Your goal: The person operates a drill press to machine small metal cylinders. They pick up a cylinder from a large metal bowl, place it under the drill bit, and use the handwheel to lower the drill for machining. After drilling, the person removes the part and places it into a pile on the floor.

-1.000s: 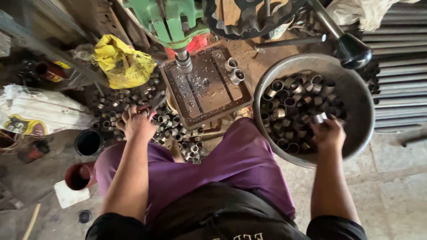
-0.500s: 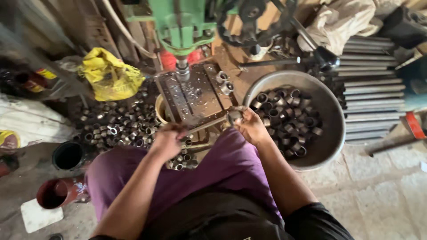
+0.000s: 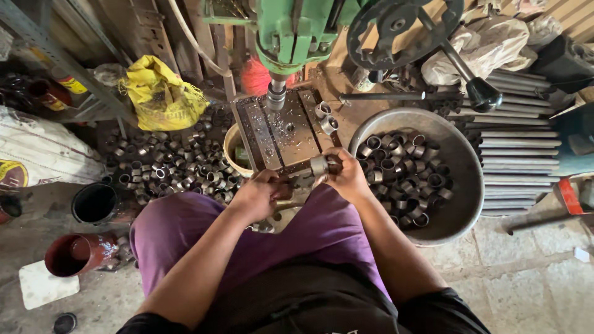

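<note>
The right hand (image 3: 346,176) pinches 1 metal ring (image 3: 319,165) at the drill table's (image 3: 281,133) front edge. The left hand (image 3: 260,195) (fingers curled) rests just beside; what it grips, I cannot tell.

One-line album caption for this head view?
Right hand holds a metal ring at the drill table; left hand alongside.

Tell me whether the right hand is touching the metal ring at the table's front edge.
Touching: the head view shows the right hand pinching the metal ring.

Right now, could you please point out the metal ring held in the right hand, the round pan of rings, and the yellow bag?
metal ring (image 3: 318,165): head view, its outer wall.
round pan (image 3: 461,213): head view, bare inner wall.
yellow bag (image 3: 162,96): head view, its crumpled middle.
</note>
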